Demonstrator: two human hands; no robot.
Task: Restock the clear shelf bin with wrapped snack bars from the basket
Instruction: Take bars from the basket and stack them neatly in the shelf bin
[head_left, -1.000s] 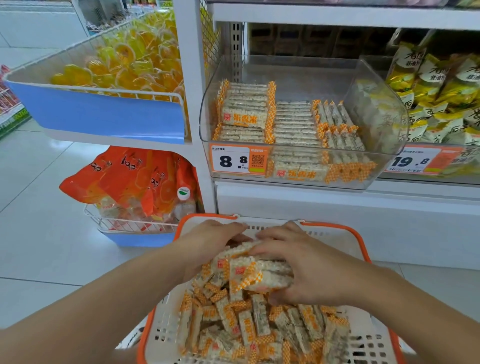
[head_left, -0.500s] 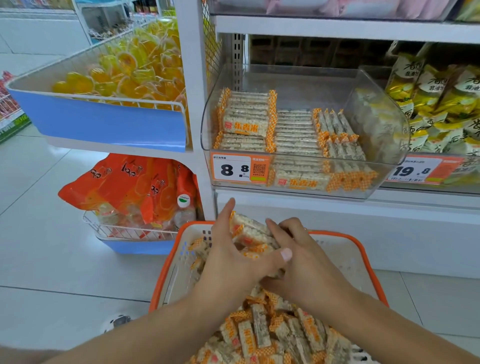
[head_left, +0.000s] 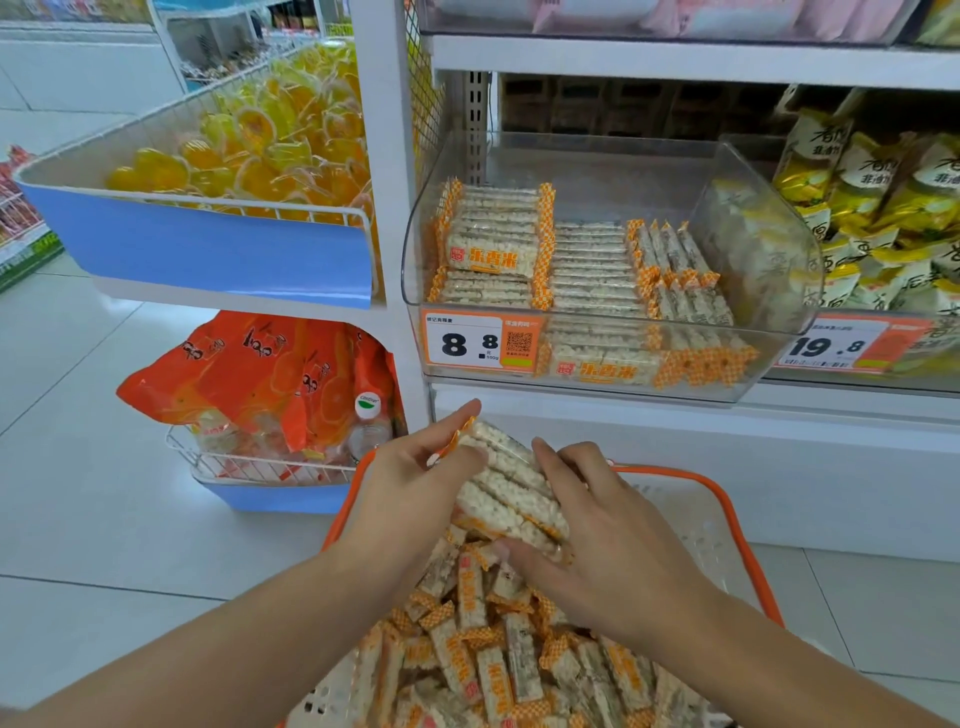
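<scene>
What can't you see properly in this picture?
All in the head view:
- How many snack bars are in the bundle: the left hand and right hand cover its ends.
- The basket: its near part is cut off by the bottom edge.
- Small print on the price tag: too tiny.

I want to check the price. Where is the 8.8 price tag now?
In the head view, the 8.8 price tag is on the front left corner of the clear shelf bin, above the left hand.

yellow wrapped candies (head_left: 244, 150) fill a blue-fronted wire bin (head_left: 208, 249); orange bags (head_left: 260, 374) sit below; yellow snack packets (head_left: 883, 208) right.
</scene>
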